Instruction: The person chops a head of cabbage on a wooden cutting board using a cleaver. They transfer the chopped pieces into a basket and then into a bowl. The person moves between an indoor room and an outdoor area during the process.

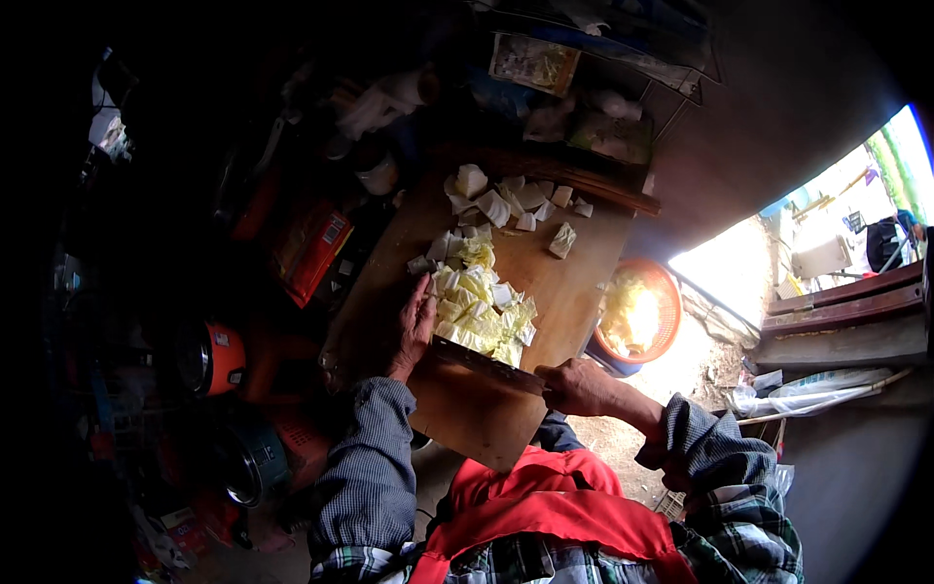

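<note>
Under hard side light, my right hand [584, 387] closes round the handle of a broad dark knife [489, 364], its blade lying along the near edge of a heap of chopped pale-yellow leaves [477, 307] at the middle of the board. My left hand [416, 326] rests at the heap's left side, fingers close together near the blade's far end; whether it pinches anything, I cannot tell. The moment, as I judge it, calls for a steady blade kept low against the wood, with slow, even pressure so loose leaves do not ride over the top. My left fingertips are best curled back, clear of the edge, walling in the side of the heap. Beneath lies a wooden board [559, 302], bare along its right side, with white chunks [496, 200] gathered toward its far end and one lone piece [561, 240] apart from them. Just beyond the board's right edge, an orange basket [671, 292] holds more pale pieces, washed out by glare. A red packet [311, 253] lies in shadow to the left, near an orange canister [226, 360], while daylight pours through an opening [739, 253] on the right, leaving much of the room dark.
</note>
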### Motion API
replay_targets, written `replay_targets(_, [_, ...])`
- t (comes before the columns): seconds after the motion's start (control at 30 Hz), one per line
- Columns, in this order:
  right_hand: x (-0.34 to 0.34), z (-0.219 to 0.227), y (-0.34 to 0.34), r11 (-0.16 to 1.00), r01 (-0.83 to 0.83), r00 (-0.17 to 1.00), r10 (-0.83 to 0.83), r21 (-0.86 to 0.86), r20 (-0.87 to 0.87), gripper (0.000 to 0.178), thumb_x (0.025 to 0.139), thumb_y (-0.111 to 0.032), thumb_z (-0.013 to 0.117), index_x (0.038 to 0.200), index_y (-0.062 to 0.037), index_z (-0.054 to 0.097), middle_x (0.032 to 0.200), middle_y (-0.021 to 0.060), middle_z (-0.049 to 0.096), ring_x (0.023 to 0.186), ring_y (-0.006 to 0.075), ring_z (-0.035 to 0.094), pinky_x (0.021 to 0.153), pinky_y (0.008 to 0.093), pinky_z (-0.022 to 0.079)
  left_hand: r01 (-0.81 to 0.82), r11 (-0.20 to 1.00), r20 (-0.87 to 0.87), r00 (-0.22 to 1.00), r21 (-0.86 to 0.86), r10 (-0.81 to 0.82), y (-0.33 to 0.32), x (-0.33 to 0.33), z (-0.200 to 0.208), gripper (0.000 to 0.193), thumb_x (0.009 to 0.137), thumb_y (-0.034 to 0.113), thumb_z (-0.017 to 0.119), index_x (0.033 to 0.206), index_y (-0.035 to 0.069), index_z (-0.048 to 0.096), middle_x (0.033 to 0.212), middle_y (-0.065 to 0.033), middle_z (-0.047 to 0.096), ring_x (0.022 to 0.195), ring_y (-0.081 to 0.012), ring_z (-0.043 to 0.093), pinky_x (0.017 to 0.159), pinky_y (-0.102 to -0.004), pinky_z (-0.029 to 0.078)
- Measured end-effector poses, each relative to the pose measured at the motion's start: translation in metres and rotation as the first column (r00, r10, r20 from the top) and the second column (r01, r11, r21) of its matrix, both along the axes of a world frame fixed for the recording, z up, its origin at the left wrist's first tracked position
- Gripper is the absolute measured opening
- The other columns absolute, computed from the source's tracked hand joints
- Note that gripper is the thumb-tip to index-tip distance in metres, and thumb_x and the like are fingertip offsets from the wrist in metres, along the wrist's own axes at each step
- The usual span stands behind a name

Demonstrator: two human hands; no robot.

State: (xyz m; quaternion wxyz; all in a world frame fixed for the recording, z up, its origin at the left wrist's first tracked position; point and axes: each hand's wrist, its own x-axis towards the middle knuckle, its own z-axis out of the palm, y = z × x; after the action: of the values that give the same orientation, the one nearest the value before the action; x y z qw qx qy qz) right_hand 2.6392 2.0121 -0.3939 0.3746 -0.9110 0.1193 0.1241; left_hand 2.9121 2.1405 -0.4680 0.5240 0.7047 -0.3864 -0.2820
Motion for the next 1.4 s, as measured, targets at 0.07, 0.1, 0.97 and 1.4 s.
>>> replay_targets(0.07, [-0.006,0.000,0.000,0.993,-0.031,0.993,0.019,0.111,0.113,0.025,0.075,-0.019,0.058,0.095,-0.0048,0.053,0.064,0.0198,0.058,0.063,0.0397,0.059,0.058,0.0480,0.047,-0.083,0.980,0.044,0.995,-0.182,0.092,-0.007,0.012,-0.011,0.045,0.092,0.021,0.053,0.133,0.005,0.042,0.118,-0.0135,0.056,0.108,-0.0202,0.053,0.092,-0.0323,0.041])
replay_targets(0.1, [-0.008,0.006,0.000,0.986,-0.011,0.994,-0.007,0.166,0.109,0.027,0.074,-0.018,0.059,0.096,-0.0028,0.053,0.064,0.0202,0.057,0.063,0.0394,0.059,0.057,0.0469,0.046,-0.095,0.988,0.196,0.973,-0.122,0.118,-0.013,0.022,-0.001,0.044,0.091,0.019,0.055,0.131,0.005,0.045,0.115,-0.0131,0.058,0.104,-0.0207,0.054,0.089,-0.0324,0.043])
replay_targets(0.97, [0.022,-0.004,0.019,0.989,0.084,0.989,-0.067,0.122,-0.134,0.031,0.079,-0.026,0.056,0.106,-0.0102,0.055,0.085,0.0206,0.063,0.083,0.0393,0.061,0.072,0.0483,0.049,0.094,0.995,-0.317,0.944,-0.014,-0.094,-0.113,0.101,0.127,0.049,0.067,0.007,0.076,0.110,0.008,0.052,0.101,-0.0044,0.058,0.091,-0.0155,0.059,0.078,-0.0260,0.050])
replay_targets(1.4, [0.023,0.030,0.015,0.941,0.213,0.976,-0.215,0.264,-0.023,0.028,0.079,-0.017,0.060,0.098,0.0000,0.049,0.071,0.0267,0.058,0.074,0.0450,0.057,0.065,0.0491,0.046,-0.182,0.964,-0.395,0.885,0.192,0.246,0.087,-0.054,0.021,0.051,0.071,0.008,0.077,0.117,0.003,0.055,0.106,-0.0024,0.059,0.089,-0.0134,0.059,0.074,-0.0250,0.051])
